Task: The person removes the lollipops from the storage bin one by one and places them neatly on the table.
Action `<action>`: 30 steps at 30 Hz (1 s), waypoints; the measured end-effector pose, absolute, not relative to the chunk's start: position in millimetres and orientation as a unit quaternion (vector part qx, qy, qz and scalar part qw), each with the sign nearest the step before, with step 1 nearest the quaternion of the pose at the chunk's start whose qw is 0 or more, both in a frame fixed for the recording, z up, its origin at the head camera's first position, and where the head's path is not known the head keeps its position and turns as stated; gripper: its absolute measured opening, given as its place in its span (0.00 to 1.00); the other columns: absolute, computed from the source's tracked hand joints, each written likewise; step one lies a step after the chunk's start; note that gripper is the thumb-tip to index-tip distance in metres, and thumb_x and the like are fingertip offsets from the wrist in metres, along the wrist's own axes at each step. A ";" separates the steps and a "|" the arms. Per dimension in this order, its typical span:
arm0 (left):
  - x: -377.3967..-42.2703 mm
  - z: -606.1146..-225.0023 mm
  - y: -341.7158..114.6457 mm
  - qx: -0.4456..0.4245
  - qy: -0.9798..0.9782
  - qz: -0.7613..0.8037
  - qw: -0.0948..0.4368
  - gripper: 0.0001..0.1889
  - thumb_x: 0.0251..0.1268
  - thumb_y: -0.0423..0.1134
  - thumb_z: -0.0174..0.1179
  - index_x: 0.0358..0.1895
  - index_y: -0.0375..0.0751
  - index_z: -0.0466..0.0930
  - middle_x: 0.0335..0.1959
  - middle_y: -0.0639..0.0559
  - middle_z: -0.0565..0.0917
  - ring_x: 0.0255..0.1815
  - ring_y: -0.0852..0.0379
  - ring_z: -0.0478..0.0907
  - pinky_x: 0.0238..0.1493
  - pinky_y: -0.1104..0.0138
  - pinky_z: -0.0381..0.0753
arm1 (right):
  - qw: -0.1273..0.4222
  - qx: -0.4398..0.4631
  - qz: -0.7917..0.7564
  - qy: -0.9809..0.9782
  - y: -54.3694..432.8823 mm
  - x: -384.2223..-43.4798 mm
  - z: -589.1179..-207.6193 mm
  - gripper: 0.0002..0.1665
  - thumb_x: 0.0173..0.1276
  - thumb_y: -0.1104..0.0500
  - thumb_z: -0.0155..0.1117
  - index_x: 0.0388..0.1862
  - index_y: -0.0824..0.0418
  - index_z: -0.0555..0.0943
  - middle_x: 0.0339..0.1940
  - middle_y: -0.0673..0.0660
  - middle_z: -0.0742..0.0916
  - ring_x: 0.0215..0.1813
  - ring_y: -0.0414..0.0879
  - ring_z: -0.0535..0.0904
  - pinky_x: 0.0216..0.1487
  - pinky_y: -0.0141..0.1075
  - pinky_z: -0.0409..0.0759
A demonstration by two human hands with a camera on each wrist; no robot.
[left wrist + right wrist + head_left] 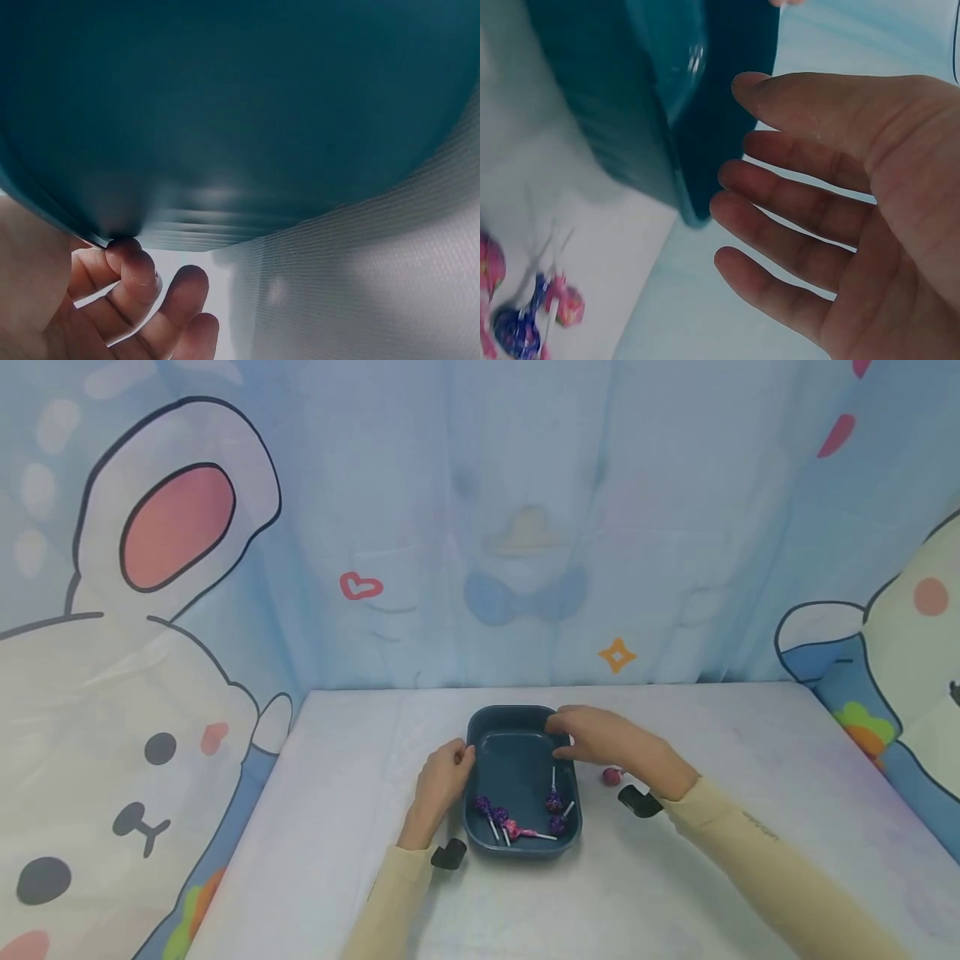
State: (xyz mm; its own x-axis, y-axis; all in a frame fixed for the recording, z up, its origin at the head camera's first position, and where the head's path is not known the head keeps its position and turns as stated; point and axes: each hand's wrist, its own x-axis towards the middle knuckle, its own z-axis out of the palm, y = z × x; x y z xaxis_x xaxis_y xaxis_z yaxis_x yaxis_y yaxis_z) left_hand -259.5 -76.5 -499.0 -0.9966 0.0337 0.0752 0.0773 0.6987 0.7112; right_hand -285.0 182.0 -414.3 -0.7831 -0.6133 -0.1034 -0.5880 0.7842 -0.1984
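Observation:
A dark teal tray is in the middle of the head view. Several lollipops in purple and pink wrappers lie in its near half. My left hand pinches the tray's left rim; in the left wrist view, its fingers are at the edge and the tray's outer side fills the top. At the far right corner is my right hand, its fingers extended beside the rim, holding nothing. Whether they touch the rim is unclear. I cannot tell whether the tray sits flat.
Right of the tray, a pink lollipop lies on the white tabletop, partly behind my right wrist. The right wrist view also shows a blue-wrapped lollipop outside the tray. A light blue printed curtain hangs behind the table.

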 end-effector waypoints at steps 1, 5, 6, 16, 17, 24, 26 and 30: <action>-259.3 -498.8 -76.7 -0.030 -0.921 -0.388 0.027 0.17 0.77 0.46 0.51 0.26 0.45 0.70 0.19 0.56 0.70 0.19 0.60 0.65 0.21 0.68 0.63 | 0.080 -0.327 -0.074 0.939 178.8 -284.7 -414.0 0.20 0.66 0.55 0.72 0.53 0.62 0.83 0.49 0.58 0.86 0.51 0.52 0.83 0.54 0.46 0.81; -259.3 -498.4 -77.4 -0.030 -0.921 -0.388 0.026 0.17 0.77 0.46 0.51 0.26 0.45 0.69 0.19 0.56 0.70 0.19 0.60 0.66 0.21 0.68 0.63 | 0.081 -0.353 -0.063 0.930 166.0 -283.7 -412.7 0.20 0.66 0.54 0.71 0.54 0.62 0.82 0.48 0.58 0.86 0.51 0.51 0.83 0.54 0.45 0.81; -259.3 -498.4 -77.5 -0.030 -0.921 -0.388 0.026 0.17 0.77 0.46 0.51 0.26 0.45 0.69 0.19 0.56 0.70 0.19 0.60 0.66 0.21 0.68 0.63 | 0.082 -0.356 -0.060 0.929 162.9 -283.2 -412.9 0.20 0.66 0.54 0.71 0.54 0.61 0.82 0.49 0.58 0.86 0.51 0.50 0.83 0.54 0.45 0.81; -259.3 -497.8 -77.7 -0.029 -0.921 -0.387 0.026 0.17 0.77 0.46 0.51 0.27 0.44 0.69 0.19 0.55 0.69 0.20 0.59 0.65 0.22 0.68 0.63 | 0.106 -0.355 -0.055 0.927 136.0 -280.8 -425.3 0.24 0.66 0.54 0.71 0.58 0.62 0.81 0.51 0.58 0.86 0.53 0.50 0.84 0.56 0.45 0.81; -259.6 -497.9 -77.6 -0.029 -0.921 -0.388 0.025 0.17 0.77 0.46 0.51 0.27 0.44 0.69 0.19 0.55 0.69 0.20 0.59 0.65 0.22 0.68 0.63 | 0.108 -0.357 -0.054 0.926 134.0 -280.2 -426.7 0.24 0.67 0.54 0.71 0.58 0.61 0.81 0.52 0.58 0.86 0.54 0.50 0.84 0.57 0.45 0.81; -262.1 -499.4 -77.4 -0.032 -0.922 -0.386 0.019 0.16 0.77 0.46 0.51 0.28 0.45 0.69 0.20 0.55 0.69 0.21 0.59 0.66 0.23 0.68 0.63 | 0.131 -0.402 -0.047 0.905 117.2 -268.9 -433.5 0.22 0.65 0.57 0.72 0.58 0.61 0.82 0.51 0.57 0.87 0.53 0.50 0.83 0.58 0.45 0.80; -262.0 -499.8 -77.4 -0.032 -0.922 -0.385 0.017 0.16 0.77 0.46 0.51 0.28 0.45 0.69 0.20 0.55 0.69 0.21 0.59 0.66 0.22 0.68 0.63 | 0.137 -0.411 -0.042 0.900 112.2 -264.4 -435.4 0.22 0.65 0.57 0.73 0.57 0.60 0.82 0.50 0.56 0.87 0.53 0.49 0.83 0.57 0.44 0.81; -260.9 -500.2 -78.1 -0.030 -0.921 -0.388 0.019 0.16 0.77 0.46 0.51 0.27 0.45 0.70 0.20 0.55 0.69 0.20 0.59 0.66 0.22 0.67 0.63 | 0.150 -0.414 -0.027 0.898 103.3 -256.8 -442.0 0.23 0.64 0.57 0.74 0.58 0.59 0.82 0.50 0.54 0.87 0.52 0.47 0.83 0.57 0.43 0.81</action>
